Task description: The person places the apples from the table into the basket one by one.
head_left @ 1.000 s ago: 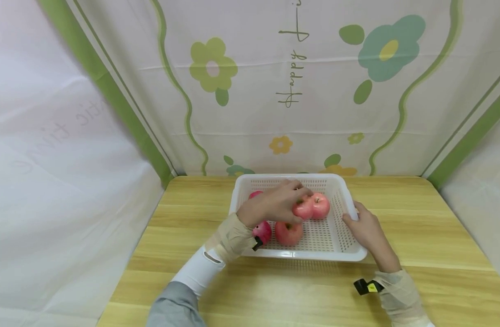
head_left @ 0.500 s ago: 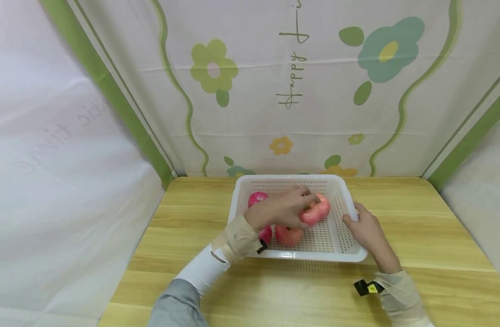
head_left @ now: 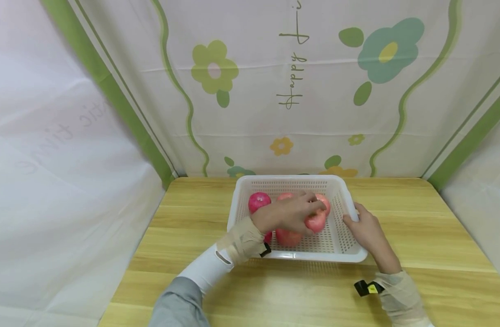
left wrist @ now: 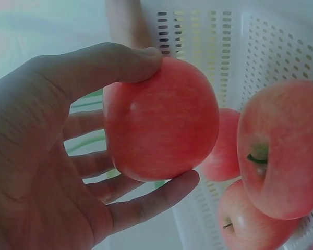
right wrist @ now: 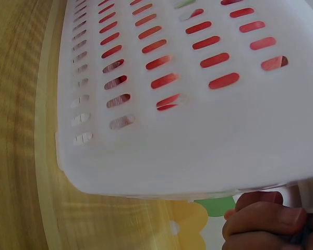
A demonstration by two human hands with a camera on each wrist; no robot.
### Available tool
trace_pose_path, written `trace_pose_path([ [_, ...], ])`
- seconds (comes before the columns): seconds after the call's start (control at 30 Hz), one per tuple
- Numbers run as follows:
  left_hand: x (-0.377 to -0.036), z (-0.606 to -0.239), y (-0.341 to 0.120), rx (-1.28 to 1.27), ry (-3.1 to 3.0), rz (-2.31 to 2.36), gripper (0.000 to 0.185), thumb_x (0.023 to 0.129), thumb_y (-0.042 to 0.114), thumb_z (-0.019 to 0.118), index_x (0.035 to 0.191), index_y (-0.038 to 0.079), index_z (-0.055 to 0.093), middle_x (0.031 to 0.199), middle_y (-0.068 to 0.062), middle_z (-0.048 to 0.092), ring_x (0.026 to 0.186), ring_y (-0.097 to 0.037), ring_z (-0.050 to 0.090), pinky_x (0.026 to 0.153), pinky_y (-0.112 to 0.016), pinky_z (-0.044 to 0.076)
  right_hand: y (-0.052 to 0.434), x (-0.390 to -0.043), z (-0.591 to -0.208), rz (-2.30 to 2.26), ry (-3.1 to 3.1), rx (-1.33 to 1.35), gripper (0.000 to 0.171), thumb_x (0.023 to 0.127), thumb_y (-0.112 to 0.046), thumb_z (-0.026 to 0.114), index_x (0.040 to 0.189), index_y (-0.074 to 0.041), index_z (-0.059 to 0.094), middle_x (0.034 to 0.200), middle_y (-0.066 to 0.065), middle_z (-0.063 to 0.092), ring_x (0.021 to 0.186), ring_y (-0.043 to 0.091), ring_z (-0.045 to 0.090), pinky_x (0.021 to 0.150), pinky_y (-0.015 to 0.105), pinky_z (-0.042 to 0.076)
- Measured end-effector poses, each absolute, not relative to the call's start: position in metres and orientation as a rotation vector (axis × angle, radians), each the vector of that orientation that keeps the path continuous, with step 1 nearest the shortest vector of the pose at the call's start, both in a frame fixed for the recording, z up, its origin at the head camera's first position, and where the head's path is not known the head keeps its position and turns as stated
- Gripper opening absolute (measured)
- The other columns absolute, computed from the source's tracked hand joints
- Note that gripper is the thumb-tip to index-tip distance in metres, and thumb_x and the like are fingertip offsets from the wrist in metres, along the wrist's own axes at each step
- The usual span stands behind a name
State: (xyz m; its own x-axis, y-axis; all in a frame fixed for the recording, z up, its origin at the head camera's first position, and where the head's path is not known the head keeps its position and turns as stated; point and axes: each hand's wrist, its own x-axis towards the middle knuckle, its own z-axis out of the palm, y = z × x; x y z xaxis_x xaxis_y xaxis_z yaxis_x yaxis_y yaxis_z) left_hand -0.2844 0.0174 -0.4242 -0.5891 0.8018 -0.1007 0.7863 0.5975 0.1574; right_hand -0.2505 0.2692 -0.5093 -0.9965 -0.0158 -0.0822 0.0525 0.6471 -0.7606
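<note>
Left hand grips apple; right hand clasps basket rim; wooden table, floral backdrop.

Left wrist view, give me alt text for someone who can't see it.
A left hand grips a red apple between thumb and fingers, just above a white slotted basket. Three more apples sit in the basket to the right.
</note>
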Motion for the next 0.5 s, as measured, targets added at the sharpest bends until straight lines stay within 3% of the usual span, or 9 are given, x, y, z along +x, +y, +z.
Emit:
trace_pose_path([
  [0.5,-0.284,-0.436,0.024,1.506,2.628,0.055,0.062,0.093,0.042,0.079,0.147,0.023,0.056,0.141,0.003,0.057,0.129,-0.015,0.051,0.098,-0.021,0.049,0.269,-0.25,-0.509,-1.276,2.771,0.029,0.072,0.11,-0.025,0.05,0.163,0.013,0.019,0.139,0.049,0.053,0.101,0.048,0.076,0.066,0.043,0.066],
])
